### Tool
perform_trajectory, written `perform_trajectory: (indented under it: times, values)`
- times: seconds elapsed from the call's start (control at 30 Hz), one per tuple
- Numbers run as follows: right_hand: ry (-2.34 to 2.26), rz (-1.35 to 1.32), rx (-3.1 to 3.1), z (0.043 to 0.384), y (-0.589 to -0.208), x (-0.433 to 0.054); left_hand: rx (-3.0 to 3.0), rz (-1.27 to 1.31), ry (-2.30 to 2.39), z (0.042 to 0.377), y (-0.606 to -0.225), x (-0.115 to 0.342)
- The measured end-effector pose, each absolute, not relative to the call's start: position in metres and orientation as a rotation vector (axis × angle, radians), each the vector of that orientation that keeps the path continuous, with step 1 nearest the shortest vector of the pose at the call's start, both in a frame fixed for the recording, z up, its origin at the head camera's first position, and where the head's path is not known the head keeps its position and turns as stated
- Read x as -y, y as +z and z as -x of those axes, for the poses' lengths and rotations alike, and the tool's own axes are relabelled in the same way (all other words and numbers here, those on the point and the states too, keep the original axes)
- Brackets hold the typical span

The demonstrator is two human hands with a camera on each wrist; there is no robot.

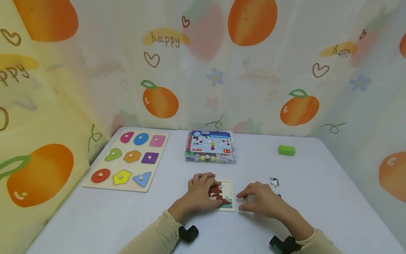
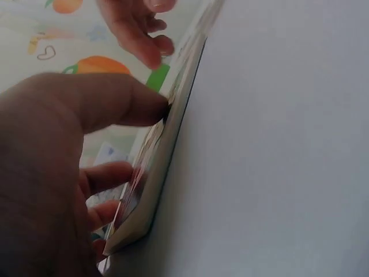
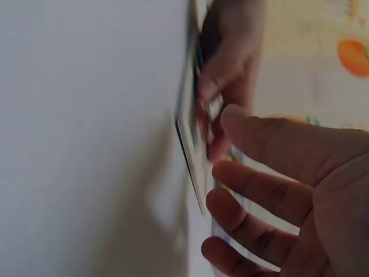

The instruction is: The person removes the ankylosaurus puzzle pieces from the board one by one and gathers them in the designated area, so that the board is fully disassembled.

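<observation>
A small jigsaw puzzle board (image 1: 233, 201) with a pale frame and a brown animal picture lies on the table. Its upper right part shows a pale bare area. My left hand (image 1: 201, 192) rests over the board's left side, fingers spread and thumb along its lower part, covering much of the picture. In the left wrist view the thumb (image 2: 130, 104) touches the board's face. My right hand (image 1: 263, 199) hovers just right of the board, thumb and fingers apart, nothing between them. Beyond it lies a loose puzzle piece (image 1: 274, 182); another piece (image 1: 279, 195) is mostly hidden behind the hand.
A wooden shape board (image 1: 131, 164) with colourful knobbed pieces lies at the left. Toward the back stands a clear plastic box (image 1: 210, 146) of small coloured parts. A green block (image 1: 287, 150) sits at the back right. Printed curtains (image 1: 203, 88) border the table.
</observation>
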State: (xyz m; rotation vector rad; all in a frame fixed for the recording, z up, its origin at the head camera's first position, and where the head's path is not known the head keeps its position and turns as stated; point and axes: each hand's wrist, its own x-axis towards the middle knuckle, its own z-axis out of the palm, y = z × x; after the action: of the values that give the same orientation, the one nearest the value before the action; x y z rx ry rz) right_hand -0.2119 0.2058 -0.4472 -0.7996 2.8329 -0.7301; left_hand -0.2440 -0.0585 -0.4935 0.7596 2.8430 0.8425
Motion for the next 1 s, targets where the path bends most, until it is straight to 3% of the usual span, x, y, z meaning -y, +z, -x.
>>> perform_trajectory:
  times: [0.2,0.67,1.0]
  values:
    - [-0.628,0.837,-2.891,0.21,-0.461,-0.178,-2.785,-0.826,0.818,0.243,-0.49,0.059]
    - [-0.778,0.704,-2.844,0.212,-0.461,-0.165,-2.792,-0.821,0.798,0.241,-0.489,0.063]
    - [-0.834,0.61,-2.873,0.226,-0.447,-0.191,-2.787,-0.827,0.788,0.242,-0.489,0.063]
